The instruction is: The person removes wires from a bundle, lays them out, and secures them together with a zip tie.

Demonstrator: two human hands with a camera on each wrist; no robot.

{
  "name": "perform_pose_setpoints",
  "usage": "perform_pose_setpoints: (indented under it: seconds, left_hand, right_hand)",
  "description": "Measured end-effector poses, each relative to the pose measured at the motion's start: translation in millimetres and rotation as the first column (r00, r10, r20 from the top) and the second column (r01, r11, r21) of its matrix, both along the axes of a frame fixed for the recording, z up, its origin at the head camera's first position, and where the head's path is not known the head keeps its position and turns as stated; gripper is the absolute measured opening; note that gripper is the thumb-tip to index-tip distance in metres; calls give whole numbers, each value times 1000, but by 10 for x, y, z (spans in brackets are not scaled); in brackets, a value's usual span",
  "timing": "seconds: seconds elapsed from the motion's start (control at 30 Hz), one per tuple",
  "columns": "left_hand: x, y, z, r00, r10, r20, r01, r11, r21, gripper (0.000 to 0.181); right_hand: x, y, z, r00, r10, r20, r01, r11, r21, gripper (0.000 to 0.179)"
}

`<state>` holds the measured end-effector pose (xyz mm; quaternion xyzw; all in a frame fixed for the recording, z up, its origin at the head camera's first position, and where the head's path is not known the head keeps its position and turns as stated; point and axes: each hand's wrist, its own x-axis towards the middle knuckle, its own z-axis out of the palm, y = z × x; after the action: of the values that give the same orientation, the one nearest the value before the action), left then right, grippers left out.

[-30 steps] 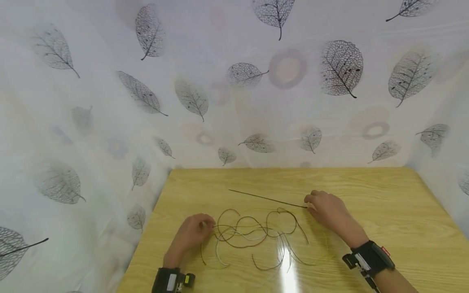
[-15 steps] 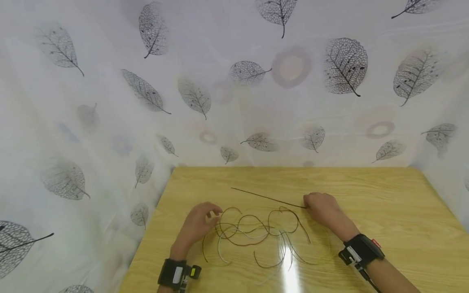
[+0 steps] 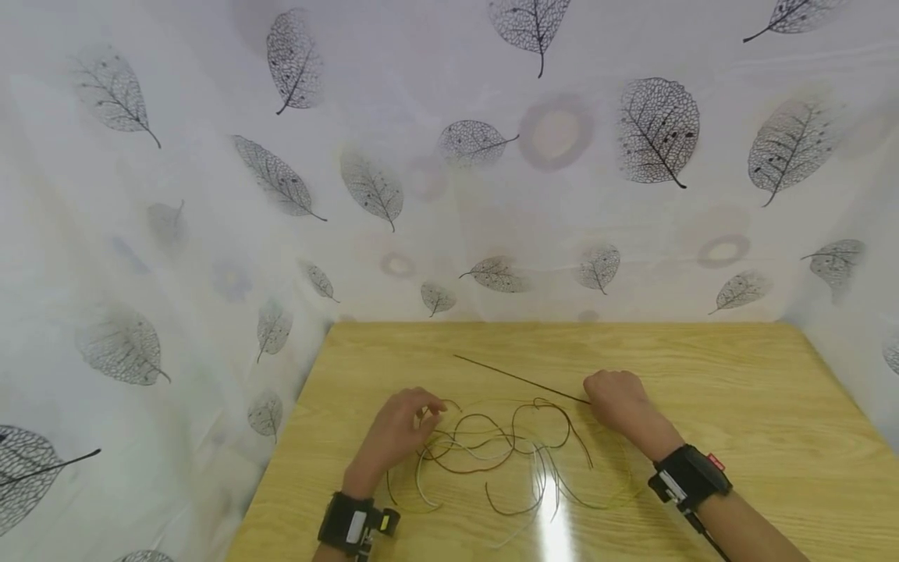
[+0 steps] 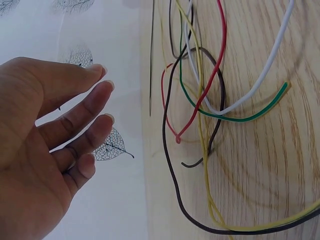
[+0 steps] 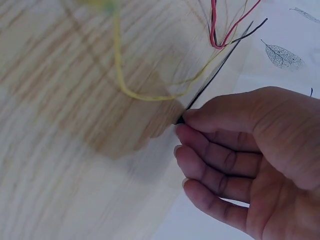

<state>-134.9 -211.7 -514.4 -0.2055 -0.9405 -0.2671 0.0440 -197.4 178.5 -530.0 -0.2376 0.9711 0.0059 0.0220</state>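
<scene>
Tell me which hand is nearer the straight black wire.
Right. The right hand pinches one end of the straight black wire; the left hand is apart from it, toward the opposite end.

We're up at the head, looking forward and down — tabletop [image 3: 737,375] below, leaf-print backdrop [image 3: 492,211] beyond. Down at the wrists we sit close, one camera facing across the left hand [image 4: 55,130], the other across the right hand [image 5: 235,155] — and all three views share the loose wires [image 4: 240,119].
</scene>
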Motion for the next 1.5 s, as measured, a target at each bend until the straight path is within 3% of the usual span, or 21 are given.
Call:
perform_pose_setpoints:
  seconds: [0.2,0.37,0.57,0.9,1.07,1.17,1.27,1.37,1.5]
  left_hand:
    - [10,-13,-15,1000,-5,-19,5,1000,11,14]
    - [19,-28,-33,999,-21,-34,22,999,25,12]
    - [25,-46,-43,1000,-19,-23,20,999,28,13]
    - [19,-64,-57,999,-27,-18,27,999,27,12]
    - [5,-31,-56,999,-39,-18,39,999,35,13]
    - [-7,37,-24,999,-53,4,52,998,38,15]
    - [-18,129,21,997,-79,5,79,996,32,18]
    - [-29,243,70,994,-108,-6,108,994,17,23]
    - [-43,409,124,987,-154,-33,155,988,9,31]
  right_hand:
    - [4,-13,14,1000,11,15,-11,1000,26,31]
    - [33,-18,2,997,39,-68,-38,999,24,34]
    - [90,-11,4,990,50,-128,-45,998,40,14]
    - [66,10,-32,999,24,-26,-26,997,-67,21]
    - [109,0,48,998,-16,63,25,988,-153,22]
    - [168,-17,188,990,-16,139,54,961,-271,20]
    - [232,-77,337,978,47,205,48,900,-434,12]
    - [289,-190,453,948,154,277,35,818,-574,5]
    - [370,-353,524,884,265,385,75,734,-675,5]
